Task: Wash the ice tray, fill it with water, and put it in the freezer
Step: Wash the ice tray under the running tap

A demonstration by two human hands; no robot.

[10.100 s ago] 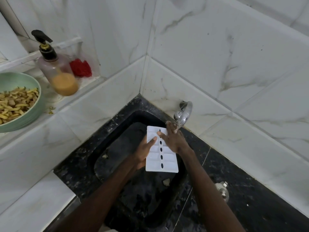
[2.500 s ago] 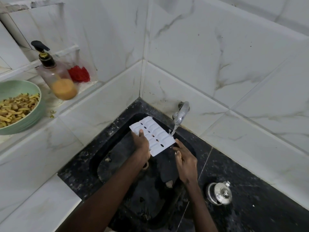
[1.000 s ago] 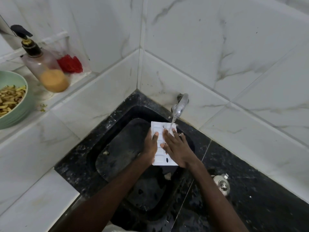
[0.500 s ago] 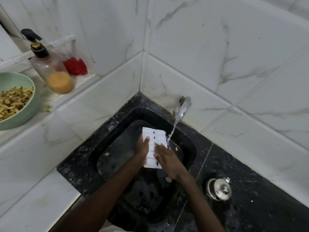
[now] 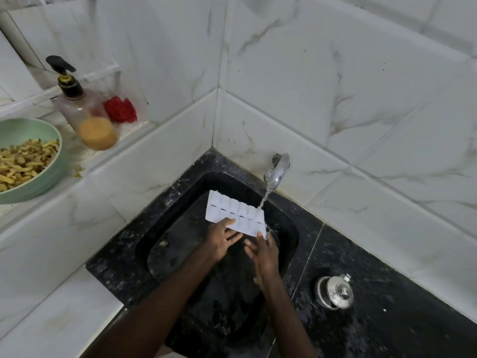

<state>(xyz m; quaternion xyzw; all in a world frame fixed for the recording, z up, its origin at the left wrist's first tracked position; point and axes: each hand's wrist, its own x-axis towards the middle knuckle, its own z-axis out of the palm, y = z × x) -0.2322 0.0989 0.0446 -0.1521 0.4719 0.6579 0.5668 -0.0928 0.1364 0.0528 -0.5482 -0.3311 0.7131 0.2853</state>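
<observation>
White ice tray [image 5: 233, 214] held tilted over black sink [image 5: 124, 254], tap [image 5: 277, 171] water stream [image 5: 265, 198] hitting its right end. Left hand [image 5: 219, 242] pinches the tray's near edge, thumb on top; right hand [image 5: 264, 254] fingertips touch the near right corner. Soap dispenser [image 5: 86, 117], red scrubber [image 5: 120, 109] and green bowl [image 5: 56, 135] of fries on left ledge; steel lidded pot [image 5: 334, 293] right of sink.

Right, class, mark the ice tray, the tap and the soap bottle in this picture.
ice tray [image 5: 235, 215], head view, middle of its white ridged face.
tap [image 5: 278, 171], head view, its chrome spout.
soap bottle [image 5: 86, 112], head view, clear body above the orange liquid.
</observation>
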